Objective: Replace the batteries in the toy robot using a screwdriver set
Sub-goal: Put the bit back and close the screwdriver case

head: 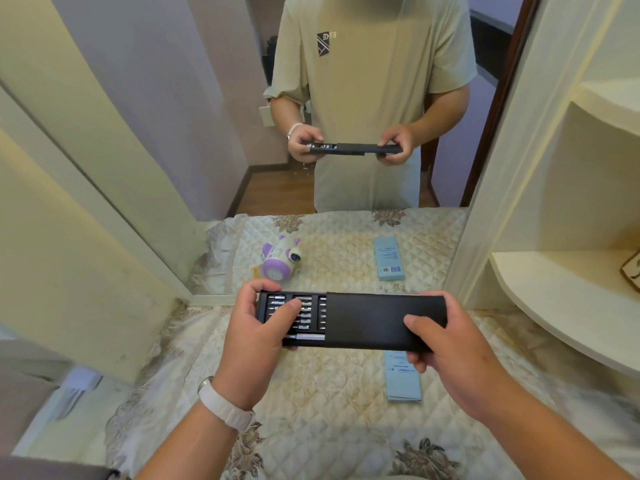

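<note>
Quilted tabletop [329,410] under a mirror [207,133]: my left hand [256,327] pinches the bit tray [308,317] at nine o'clock, and my right hand [446,344] grips its black sleeve [374,323]. I'd slide level, slowly. At eleven, the toy robot [281,258] is probably only reflected.

Single head-worn wide-angle view, aimed forward and down, near quilted surface [311,410], facing mirror [214,133]

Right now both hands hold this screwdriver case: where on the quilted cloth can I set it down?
Bare quilted cloth between your left forearm and the blue leaflet. Crowded: around the leaflet, by the right hand.
</note>
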Motion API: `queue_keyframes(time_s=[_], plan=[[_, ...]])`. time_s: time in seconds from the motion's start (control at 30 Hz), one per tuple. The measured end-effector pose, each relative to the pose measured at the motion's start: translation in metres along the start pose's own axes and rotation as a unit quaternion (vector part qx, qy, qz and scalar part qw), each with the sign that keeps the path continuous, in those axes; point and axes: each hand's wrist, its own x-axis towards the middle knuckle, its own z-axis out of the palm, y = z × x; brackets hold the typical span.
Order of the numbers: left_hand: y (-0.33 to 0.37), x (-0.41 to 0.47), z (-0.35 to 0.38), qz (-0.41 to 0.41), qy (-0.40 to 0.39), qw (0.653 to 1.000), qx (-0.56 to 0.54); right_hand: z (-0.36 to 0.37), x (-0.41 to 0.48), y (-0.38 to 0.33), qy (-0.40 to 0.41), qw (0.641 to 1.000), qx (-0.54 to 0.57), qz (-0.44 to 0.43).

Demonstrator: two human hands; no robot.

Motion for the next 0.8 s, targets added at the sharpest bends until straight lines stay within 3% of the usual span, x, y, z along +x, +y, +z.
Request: queue_keyframes(time_s=[0.47, 0.67, 0.8], plan=[[-0.022, -0.025, 0.033, -0.039, -0.066, 0.997, 0.002, 0.028, -0.012, 0.013, -0.010, 0.990, -0.143, 0.006], [-0.034, -0.018, 0.038, -0.100, -0.117, 0.988, -0.027, 0.022, -0.007, 0.022, 0.058, 0.996, -0.062, 0.026], [-0.050, -0.020, 0.042, -0.197, -0.099, 0.966, -0.139, 0.019, -0.006, 0.036, 0.112, 0.992, 0.017, 0.053]])
